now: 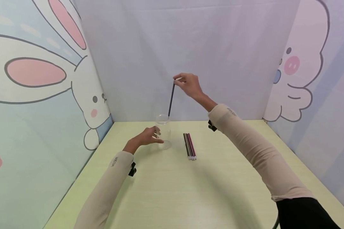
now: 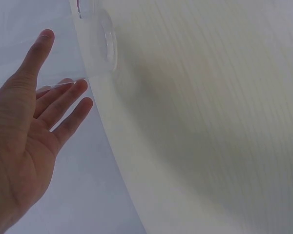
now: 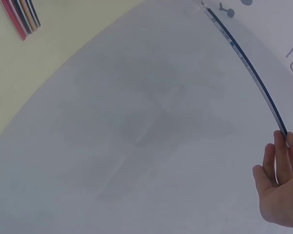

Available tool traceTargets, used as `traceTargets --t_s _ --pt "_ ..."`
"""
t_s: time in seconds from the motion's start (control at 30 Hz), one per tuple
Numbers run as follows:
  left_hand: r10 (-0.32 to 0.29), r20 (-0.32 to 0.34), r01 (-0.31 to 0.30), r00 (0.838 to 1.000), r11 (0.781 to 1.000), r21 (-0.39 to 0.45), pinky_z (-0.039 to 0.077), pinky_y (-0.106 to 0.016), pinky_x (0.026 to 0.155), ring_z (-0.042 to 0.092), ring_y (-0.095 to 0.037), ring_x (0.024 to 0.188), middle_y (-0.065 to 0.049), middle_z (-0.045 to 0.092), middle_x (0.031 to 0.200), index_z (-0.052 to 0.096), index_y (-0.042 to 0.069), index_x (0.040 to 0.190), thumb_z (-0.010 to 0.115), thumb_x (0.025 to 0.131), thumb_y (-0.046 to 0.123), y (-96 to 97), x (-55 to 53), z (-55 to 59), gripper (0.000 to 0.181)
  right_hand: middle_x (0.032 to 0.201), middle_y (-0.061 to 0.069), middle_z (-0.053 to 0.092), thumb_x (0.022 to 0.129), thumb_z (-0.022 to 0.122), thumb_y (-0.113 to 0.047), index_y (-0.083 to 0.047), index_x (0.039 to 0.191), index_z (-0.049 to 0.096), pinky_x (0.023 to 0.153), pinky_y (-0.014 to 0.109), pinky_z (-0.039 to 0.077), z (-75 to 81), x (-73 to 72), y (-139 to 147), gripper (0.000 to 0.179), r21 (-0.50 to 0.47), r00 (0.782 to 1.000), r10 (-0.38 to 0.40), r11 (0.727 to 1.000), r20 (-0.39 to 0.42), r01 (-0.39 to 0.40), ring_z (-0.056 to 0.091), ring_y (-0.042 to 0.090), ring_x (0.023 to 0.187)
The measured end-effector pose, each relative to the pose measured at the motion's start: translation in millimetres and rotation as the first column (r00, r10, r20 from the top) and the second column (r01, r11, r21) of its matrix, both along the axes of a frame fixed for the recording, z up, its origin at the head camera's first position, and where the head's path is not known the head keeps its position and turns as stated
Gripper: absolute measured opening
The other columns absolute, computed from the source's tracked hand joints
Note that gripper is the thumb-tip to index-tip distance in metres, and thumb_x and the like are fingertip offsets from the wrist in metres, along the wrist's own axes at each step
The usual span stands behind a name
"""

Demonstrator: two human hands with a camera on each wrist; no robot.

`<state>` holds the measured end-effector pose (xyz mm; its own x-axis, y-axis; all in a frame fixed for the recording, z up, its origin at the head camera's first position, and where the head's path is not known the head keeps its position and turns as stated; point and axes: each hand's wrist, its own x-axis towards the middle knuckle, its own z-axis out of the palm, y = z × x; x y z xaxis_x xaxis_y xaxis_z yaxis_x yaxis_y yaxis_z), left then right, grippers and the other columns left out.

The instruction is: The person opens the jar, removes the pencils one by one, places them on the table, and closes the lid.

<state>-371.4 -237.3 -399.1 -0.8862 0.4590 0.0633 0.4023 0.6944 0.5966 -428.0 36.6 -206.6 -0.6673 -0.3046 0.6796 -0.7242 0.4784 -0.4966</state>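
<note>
A tall clear plastic cup stands upright toward the back of the table. My left hand is at its left side, thumb and fingers spread about the wall; in the left wrist view the thumb lies across the clear cup and the fingertips are at its edge. Whether they press on it I cannot tell. My right hand is raised above the cup and pinches a dark pencil by its upper end. The pencil hangs slightly tilted, its lower end at the cup's rim. Printed lettering runs along this pencil.
Several pencils lie side by side to the right of the cup, white ends toward me. The pale yellow table meets a plain grey-white backdrop behind and cartoon-printed panels at the sides.
</note>
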Motion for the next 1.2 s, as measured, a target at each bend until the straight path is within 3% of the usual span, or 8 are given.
traceTargets --t_s 0.3,0.5,0.63,0.97,1.2 --pt "0.027 0.021 -0.026 0.999 1.000 -0.005 0.056 -0.046 0.101 0.064 -0.040 0.121 -0.029 0.059 0.134 0.049 -0.005 0.132 0.082 0.093 0.024 0.1 3.0 2.3 0.059 0.116 0.008 0.077 0.102 0.070 -0.022 -0.014 0.125 0.077 0.087 0.041 0.059 2.7 -3.2 8 0.025 -0.028 0.999 -0.044 0.999 0.011 0.045 0.074 0.022 0.103" --pt "0.022 0.017 -0.022 1.000 1.000 -0.005 0.056 -0.045 0.100 0.064 -0.042 0.122 -0.029 0.059 0.134 0.048 -0.006 0.132 0.081 0.094 0.023 1.9 4.5 5.0 0.059 0.116 0.011 0.077 0.103 0.069 -0.020 -0.011 0.124 0.076 0.087 0.044 0.059 -7.2 -8.7 19 0.025 0.012 0.998 -0.045 0.999 0.038 0.045 0.074 0.026 0.103" --pt "0.015 0.017 -0.015 1.000 1.000 -0.004 0.056 -0.045 0.100 0.063 -0.042 0.122 -0.029 0.059 0.135 0.047 -0.007 0.134 0.081 0.094 0.023 2.5 4.1 4.2 0.060 0.112 0.014 0.078 0.103 0.068 -0.021 -0.008 0.124 0.076 0.085 0.041 0.055 -22.1 -14.0 30 0.025 0.054 0.996 -0.062 0.997 0.069 0.059 0.074 0.028 0.101" --pt "0.014 0.013 -0.014 1.000 1.000 -0.012 0.056 -0.045 0.101 0.063 -0.041 0.123 -0.029 0.058 0.136 0.047 -0.006 0.135 0.080 0.094 0.023 5.5 6.2 4.3 0.060 0.108 0.018 0.077 0.104 0.066 -0.021 -0.004 0.123 0.076 0.059 0.028 0.039 -76.6 -24.9 54 0.027 0.147 0.984 -0.121 0.984 0.130 0.101 0.073 0.032 0.089" --pt "0.018 0.032 -0.018 0.999 1.000 -0.004 0.055 -0.046 0.102 0.061 -0.043 0.125 -0.030 0.056 0.138 0.046 -0.007 0.136 0.079 0.095 0.022 5.6 7.1 5.5 0.061 0.104 0.018 0.078 0.103 0.068 -0.019 -0.004 0.121 0.077 0.056 0.028 0.035 -108.8 -26.5 60 0.025 0.196 0.981 -0.114 0.977 0.160 0.081 0.069 0.029 0.074"
